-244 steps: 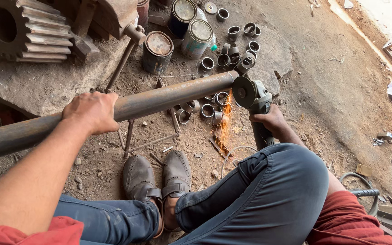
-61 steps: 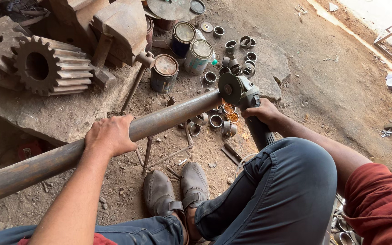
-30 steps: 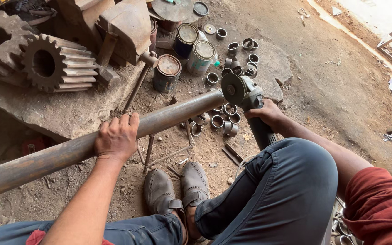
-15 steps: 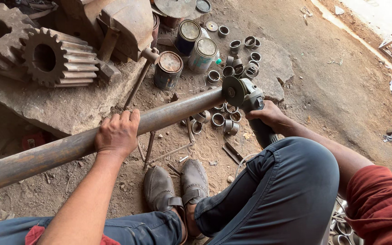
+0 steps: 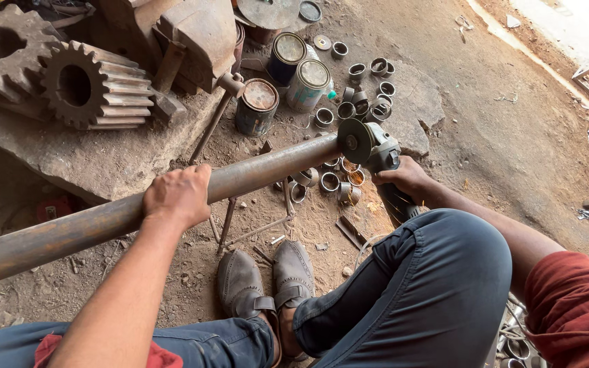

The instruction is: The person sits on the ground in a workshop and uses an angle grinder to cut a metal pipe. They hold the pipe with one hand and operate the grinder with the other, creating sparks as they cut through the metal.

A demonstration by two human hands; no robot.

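Both hands are closed: the left hand [image 5: 177,196] clamps the long steel pipe [image 5: 90,225], the right hand [image 5: 403,178] grips an angle grinder [image 5: 376,153] whose disc meets the pipe's far end. Beyond lie cut rings [image 5: 349,109], suggesting several slices finished; most of the pipe remains whole.

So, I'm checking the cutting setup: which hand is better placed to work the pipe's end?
Right. The right hand holds the angle grinder, its disc at the pipe end. The left hand has a grip mid-pipe, steadying it.
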